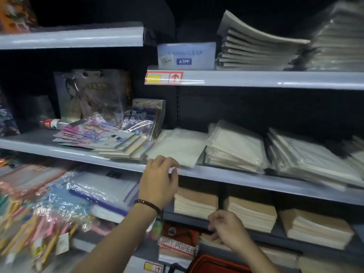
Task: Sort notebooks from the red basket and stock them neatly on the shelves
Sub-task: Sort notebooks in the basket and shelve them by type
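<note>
The left hand [159, 180], a dark beaded bracelet [148, 204] on its wrist, reaches to the front edge of the grey metal middle shelf [256, 180]. Its bent fingers and thumb pinch the near edge of a flat white notebook in soft clear wrap [177, 146], which lies at that front edge. Just beside it to the right sits a stack of spiral-bound white notebooks in glossy plastic sleeves [232, 148]. On the shelf below stand 3 square stacks of matte brown-covered notebooks [252, 213]. The right hand [228, 227] hangs lower with curled fingers; I cannot tell whether it grasps anything. The red plastic basket [214, 265] shows at the bottom edge, beneath that hand.
</note>
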{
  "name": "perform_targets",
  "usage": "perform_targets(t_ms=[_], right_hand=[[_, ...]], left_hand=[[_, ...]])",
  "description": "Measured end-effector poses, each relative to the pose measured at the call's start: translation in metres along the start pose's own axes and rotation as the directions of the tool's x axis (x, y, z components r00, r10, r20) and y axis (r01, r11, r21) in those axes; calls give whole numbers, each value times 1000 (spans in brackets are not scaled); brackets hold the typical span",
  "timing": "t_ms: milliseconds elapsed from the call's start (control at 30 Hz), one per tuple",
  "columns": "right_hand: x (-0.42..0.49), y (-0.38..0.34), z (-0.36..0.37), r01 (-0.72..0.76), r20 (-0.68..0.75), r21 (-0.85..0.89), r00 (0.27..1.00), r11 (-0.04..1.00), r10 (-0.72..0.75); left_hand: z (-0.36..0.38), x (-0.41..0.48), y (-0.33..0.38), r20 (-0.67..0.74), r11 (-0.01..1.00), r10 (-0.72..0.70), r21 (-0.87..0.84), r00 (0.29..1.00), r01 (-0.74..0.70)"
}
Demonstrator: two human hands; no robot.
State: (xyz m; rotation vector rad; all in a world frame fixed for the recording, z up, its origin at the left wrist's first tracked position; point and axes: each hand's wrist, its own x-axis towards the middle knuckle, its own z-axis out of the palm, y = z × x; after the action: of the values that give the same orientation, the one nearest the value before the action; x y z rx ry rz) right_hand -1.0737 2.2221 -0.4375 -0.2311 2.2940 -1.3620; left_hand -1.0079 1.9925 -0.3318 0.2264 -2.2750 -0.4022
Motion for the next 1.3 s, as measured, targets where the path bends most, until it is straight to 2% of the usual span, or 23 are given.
perform_targets(t_ms=[67, 133, 233, 333, 433, 567, 667, 767, 867, 1033, 1067, 1167, 1233, 1300], right_hand=[[1, 29, -5, 25, -10, -63, 1000, 998, -26], [-5, 60, -10, 36, -20, -161, 999, 986, -40], [-14, 117, -18, 14, -21, -290, 1000, 957, -21], [-18, 180, -22, -14, -3, -388, 1000, 922, 14], [-25, 248, -26, -120, 19, -452, 989, 884, 144], [-28, 327, -34, -237, 60, -582, 941, 778, 332], [-25, 367, -34, -283, 84, -648, 896, 707, 435], [-13, 391, -34, -300, 101, -689, 861, 660, 498], [-6, 406, -36, -396, 102, -657, 796, 641, 597], [0, 425, -41, -470, 108, -578, 766, 666, 634], [2, 427, -41, -481, 106, -582, 754, 655, 648], [6, 430, -38, -486, 93, -563, 766, 668, 636], [9, 429, -32, -493, 30, -551, 794, 673, 607], [13, 428, -25, -568, -80, -464, 791, 680, 606]], left_hand=[[23, -47, 13, 104, 997, 67, -48, 992, -62], [53, -98, 22, 273, 996, 92, -46, 958, -82], [100, -167, 33, 543, 998, 58, -37, 837, -46], [146, -221, 42, 721, 998, 53, -50, 691, -25], [185, -265, 50, 839, 1000, 20, -20, 544, -7], [229, -305, 54, 933, 999, -30, 13, 359, 49], [251, -324, 51, 960, 989, -80, 44, 267, 138], [266, -338, 47, 970, 979, -120, 79, 214, 190], [270, -348, 43, 977, 980, -142, 117, 156, 164], [281, -349, 30, 989, 976, -147, 143, 10, 161], [284, -348, 29, 989, 975, -149, 147, -1, 164], [287, -347, 30, 991, 978, -123, 113, 44, 176], [288, -348, 32, 991, 978, -107, 90, 80, 187], [289, -347, 33, 989, 976, -115, 96, 89, 196]])
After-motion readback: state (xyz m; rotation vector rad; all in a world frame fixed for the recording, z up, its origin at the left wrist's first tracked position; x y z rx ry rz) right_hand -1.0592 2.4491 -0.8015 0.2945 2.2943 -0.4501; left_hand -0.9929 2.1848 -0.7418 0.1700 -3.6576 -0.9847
